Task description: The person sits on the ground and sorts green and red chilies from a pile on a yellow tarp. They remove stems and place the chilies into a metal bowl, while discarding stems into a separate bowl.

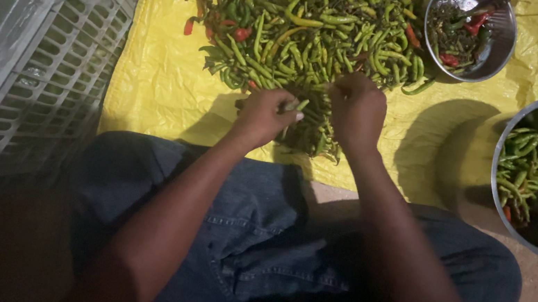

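I'm mid-sorting: my left hand [263,116] pinches a green chilli [294,105] at the near edge of the chilli pile [307,27], my right hand [357,111] closed on another, which I'd judge calls for a careful twist

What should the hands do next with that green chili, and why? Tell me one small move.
Probably pull the stem off the green chili, pinched in the left hand while the right hand meets it, then drop it into the large steel bowl, which already holds green chilies.
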Demonstrator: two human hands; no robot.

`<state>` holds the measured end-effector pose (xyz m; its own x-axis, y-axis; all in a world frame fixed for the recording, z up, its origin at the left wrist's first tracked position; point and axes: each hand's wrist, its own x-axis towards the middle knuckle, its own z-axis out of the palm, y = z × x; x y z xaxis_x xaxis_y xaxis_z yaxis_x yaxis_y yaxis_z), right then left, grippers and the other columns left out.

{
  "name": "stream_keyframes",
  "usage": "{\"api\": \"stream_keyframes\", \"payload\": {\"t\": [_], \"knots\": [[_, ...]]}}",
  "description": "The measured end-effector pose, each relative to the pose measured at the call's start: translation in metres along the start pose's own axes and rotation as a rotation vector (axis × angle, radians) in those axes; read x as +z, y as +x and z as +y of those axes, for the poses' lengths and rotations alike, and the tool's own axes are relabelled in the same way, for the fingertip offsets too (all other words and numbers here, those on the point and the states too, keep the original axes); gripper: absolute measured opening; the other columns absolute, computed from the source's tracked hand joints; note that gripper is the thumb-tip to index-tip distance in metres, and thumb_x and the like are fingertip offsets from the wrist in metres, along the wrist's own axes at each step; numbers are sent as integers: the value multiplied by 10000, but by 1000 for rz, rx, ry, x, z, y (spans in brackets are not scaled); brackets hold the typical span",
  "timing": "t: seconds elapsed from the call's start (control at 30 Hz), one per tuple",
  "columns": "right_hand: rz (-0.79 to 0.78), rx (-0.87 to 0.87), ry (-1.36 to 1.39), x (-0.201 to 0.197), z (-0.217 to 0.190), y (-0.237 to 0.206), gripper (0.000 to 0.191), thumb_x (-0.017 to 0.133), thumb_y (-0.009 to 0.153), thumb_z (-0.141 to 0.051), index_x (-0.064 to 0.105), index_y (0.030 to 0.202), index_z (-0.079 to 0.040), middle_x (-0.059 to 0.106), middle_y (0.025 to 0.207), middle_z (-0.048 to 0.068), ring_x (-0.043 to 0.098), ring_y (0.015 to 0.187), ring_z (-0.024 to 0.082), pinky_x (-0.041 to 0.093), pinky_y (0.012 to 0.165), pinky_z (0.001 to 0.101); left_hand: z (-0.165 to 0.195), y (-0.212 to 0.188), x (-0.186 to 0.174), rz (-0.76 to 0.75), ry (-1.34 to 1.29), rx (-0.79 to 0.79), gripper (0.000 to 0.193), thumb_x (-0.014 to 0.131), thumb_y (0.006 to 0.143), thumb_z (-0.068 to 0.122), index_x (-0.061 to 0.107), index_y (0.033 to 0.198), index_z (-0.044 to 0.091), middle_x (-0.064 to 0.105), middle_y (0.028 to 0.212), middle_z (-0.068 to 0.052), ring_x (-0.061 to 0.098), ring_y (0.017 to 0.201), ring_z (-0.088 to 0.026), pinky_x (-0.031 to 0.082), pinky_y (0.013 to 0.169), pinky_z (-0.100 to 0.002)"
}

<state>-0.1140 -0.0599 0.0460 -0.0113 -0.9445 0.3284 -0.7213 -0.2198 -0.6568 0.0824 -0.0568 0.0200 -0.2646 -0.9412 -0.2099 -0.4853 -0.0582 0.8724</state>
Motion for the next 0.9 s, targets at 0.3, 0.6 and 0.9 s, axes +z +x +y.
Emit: {"api": "stream_keyframes", "payload": {"t": [0.3,0.6,0.9], "knots": [[-360,193,425,8,-8,-2,122,809,830,-77,775,927,-12,701,902,87,681,710,174,539,598,336,1,-1,3,68,21,101,263,823,795,122,762,1039,47,758,873,-123,726,743,-200,574,695,-354],[-386,377,651,3,-3,2,52,773,901,-81,736,880,-50,713,856,69,662,787,173,518,731,320,9,0,-4,23,5,24,204,778,878,223,773,1002,61,744,782,-139,702,683,-225,538,660,-392],[-23,-322,-29,4,-27,-8,162,774,681,-67,633,756,-41,560,843,142,595,791,378,456,675,474,2,3,8,154,233,121,132,747,794,125,737,852,7,718,817,-200,700,758,-327,546,708,-441]]}}
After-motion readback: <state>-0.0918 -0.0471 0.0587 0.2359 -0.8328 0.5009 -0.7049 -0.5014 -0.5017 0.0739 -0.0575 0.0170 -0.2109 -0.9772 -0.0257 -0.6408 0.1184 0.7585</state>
